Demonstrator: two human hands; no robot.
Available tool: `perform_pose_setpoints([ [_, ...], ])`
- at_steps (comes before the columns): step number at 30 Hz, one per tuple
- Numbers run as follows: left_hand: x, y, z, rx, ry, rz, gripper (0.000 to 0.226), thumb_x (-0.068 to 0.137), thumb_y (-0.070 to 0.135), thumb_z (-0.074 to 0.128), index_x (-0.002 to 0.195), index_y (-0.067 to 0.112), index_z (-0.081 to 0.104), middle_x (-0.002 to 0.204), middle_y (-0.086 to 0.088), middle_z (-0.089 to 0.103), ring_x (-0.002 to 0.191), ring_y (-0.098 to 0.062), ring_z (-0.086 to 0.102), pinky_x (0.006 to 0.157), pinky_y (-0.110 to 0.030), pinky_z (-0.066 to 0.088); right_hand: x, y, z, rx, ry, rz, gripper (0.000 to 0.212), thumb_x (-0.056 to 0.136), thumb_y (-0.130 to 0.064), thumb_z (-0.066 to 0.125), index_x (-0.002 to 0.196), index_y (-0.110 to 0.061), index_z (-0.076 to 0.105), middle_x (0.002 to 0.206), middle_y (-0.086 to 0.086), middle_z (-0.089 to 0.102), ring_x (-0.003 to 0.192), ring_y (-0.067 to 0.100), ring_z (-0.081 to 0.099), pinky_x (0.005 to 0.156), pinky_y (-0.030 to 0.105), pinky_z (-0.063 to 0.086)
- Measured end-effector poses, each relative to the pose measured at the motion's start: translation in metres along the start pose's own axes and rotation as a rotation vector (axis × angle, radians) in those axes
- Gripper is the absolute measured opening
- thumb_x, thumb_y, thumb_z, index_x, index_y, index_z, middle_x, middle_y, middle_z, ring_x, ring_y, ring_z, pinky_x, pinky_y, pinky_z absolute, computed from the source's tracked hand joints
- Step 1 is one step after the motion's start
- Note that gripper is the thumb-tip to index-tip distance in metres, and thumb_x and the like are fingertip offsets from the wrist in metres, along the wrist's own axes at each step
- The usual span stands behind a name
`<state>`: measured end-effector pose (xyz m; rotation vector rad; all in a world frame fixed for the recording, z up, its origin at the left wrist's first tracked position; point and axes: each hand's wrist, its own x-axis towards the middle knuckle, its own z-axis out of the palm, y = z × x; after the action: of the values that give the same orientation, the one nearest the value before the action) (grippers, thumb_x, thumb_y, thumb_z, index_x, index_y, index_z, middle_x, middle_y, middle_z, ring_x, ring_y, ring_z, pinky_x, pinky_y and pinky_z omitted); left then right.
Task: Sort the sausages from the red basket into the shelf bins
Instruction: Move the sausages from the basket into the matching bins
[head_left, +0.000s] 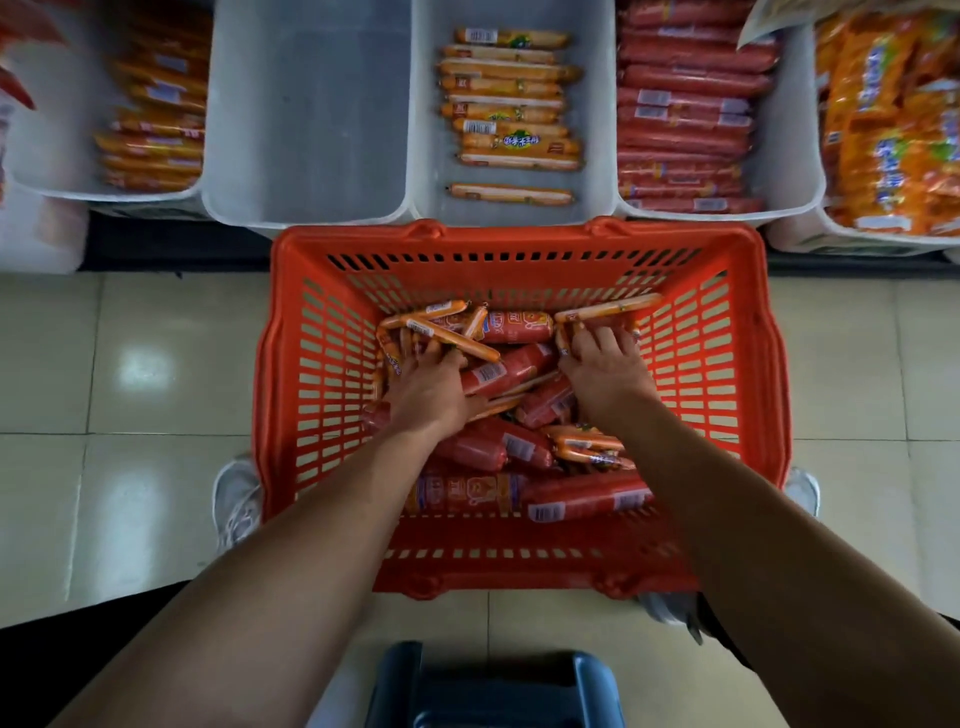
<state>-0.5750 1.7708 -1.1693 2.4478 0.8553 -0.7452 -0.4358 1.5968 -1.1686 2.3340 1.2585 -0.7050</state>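
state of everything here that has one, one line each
red plastic basket, on floor, holds mixed sausages
left hand, in basket, grip unclear
right hand, in basket, grip unclear
translucent plastic bin, empty
bin of thin orange sausages, part full
bin of red sausages, nearly full

We log a red slotted basket (322, 395), orange sausages (452, 338), red sausages (498, 371), translucent white bins (306, 213), cream floor tiles (130, 364), blue stool (493, 691).

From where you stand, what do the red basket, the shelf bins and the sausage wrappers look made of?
Red basket: rigid moulded plastic, fairly matte, judging by its slotted lattice walls. Shelf bins: smooth, whitish, translucent plastic with rounded corners. Sausages: wrapped in thin printed film, probably plastic, with a slight sheen.
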Motion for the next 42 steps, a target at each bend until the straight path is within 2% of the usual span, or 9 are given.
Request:
perform_pose_setpoints([
  [3, 0.0, 0.01, 0.0, -0.092, -0.047, 0.024, 0.067, 0.077, 0.067, 0.066, 0.131, 0.027, 0.06, 0.136, -0.006, 0.051, 0.127, -0.03, 0.048, 0.1, -0.039, 0.043, -0.008, 0.01, 0.007, 0.055, -0.069, -0.023, 0.059, 0.088, -0.038, 0.064, 0.141, -0.025, 0.044, 0.149, 0.005, 0.039, 0.139, 0.027, 0.034, 0.119, 0.052, 0.017],
  [6, -0.003, 0.017, -0.003, -0.166, -0.058, 0.026, 0.055, 0.08, 0.058, 0.071, 0.121, 0.022, 0.067, 0.119, -0.002, 0.061, 0.11, -0.024, 0.059, 0.085, -0.032, 0.045, -0.021, 0.018, 0.007, 0.107, -0.085, -0.004, 0.063, 0.085, -0.05, 0.067, 0.14, -0.03, 0.044, 0.147, 0.003, 0.045, 0.138, 0.025, 0.037, 0.112, 0.048, 0.028],
  [14, -0.047, 0.01, -0.05, -0.434, -0.105, -0.037, 0.044, 0.078, 0.063, 0.07, 0.105, 0.028, 0.072, 0.104, 0.005, 0.069, 0.091, -0.018, 0.067, 0.079, -0.035, 0.054, -0.067, 0.015, -0.033, 0.505, -0.082, 0.089, 0.065, 0.078, -0.06, 0.069, 0.135, -0.039, 0.048, 0.132, -0.002, 0.059, 0.12, 0.024, 0.055, 0.1, 0.044, 0.046],
  [20, -0.103, -0.006, -0.118, -0.535, -0.02, -0.043, 0.025, 0.076, 0.048, 0.079, 0.088, 0.027, 0.072, 0.078, 0.008, 0.072, 0.077, -0.014, 0.069, 0.064, -0.027, 0.047, -0.113, 0.0, -0.091, 0.753, 0.078, 0.156, 0.061, 0.076, -0.053, 0.075, 0.132, -0.035, 0.058, 0.125, -0.001, 0.066, 0.113, 0.025, 0.062, 0.091, 0.036, 0.051],
  [24, -0.136, -0.028, -0.177, -0.547, 0.082, -0.043, 0.048, 0.057, 0.061, 0.078, 0.083, 0.021, 0.075, 0.074, 0.002, 0.074, 0.072, -0.019, 0.072, 0.073, -0.04, 0.055, -0.125, -0.009, -0.158, 0.844, 0.252, 0.088, 0.057, 0.076, -0.046, 0.079, 0.128, -0.029, 0.063, 0.121, -0.001, 0.069, 0.113, 0.023, 0.063, 0.093, 0.034, 0.05],
  [30, -0.151, -0.086, -0.249, -0.503, 0.249, -0.056, 0.024, 0.073, 0.043, 0.083, 0.082, 0.022, 0.076, 0.068, 0.003, 0.074, 0.059, -0.011, 0.07, 0.055, -0.027, 0.055, -0.072, -0.046, -0.268, 0.838, 0.407, 0.011, 0.05, 0.079, -0.054, 0.073, 0.122, -0.033, 0.063, 0.108, 0.001, 0.072, 0.102, 0.027, 0.067, 0.081, 0.036, 0.054],
  [33, -0.133, -0.122, -0.264, -0.49, 0.296, -0.094, 0.023, 0.076, 0.05, 0.08, 0.074, 0.029, 0.073, 0.069, 0.004, 0.074, 0.062, -0.011, 0.071, 0.061, -0.028, 0.059, -0.022, -0.073, -0.295, 0.79, 0.409, 0.004, 0.045, 0.08, -0.05, 0.071, 0.121, -0.031, 0.063, 0.105, 0.002, 0.071, 0.097, 0.027, 0.067, 0.072, 0.032, 0.05],
  [39, -0.087, -0.171, -0.264, -0.475, 0.436, -0.171, 0.024, 0.081, 0.045, 0.075, 0.075, 0.023, 0.071, 0.065, 0.002, 0.069, 0.064, -0.017, 0.067, 0.057, -0.025, 0.05, 0.072, -0.123, -0.311, 0.727, 0.391, 0.038, 0.04, 0.081, -0.049, 0.071, 0.117, -0.033, 0.064, 0.109, 0.001, 0.07, 0.101, 0.028, 0.065, 0.084, 0.039, 0.055],
  [42, -0.064, -0.192, -0.258, -0.414, 0.472, -0.173, 0.018, 0.08, 0.045, 0.075, 0.085, 0.029, 0.07, 0.07, 0.004, 0.068, 0.086, -0.026, 0.066, 0.08, -0.036, 0.055, 0.105, -0.142, -0.303, 0.713, 0.371, 0.024, 0.039, 0.081, -0.049, 0.072, 0.115, -0.033, 0.064, 0.111, 0.001, 0.068, 0.104, 0.027, 0.064, 0.087, 0.038, 0.053],
])
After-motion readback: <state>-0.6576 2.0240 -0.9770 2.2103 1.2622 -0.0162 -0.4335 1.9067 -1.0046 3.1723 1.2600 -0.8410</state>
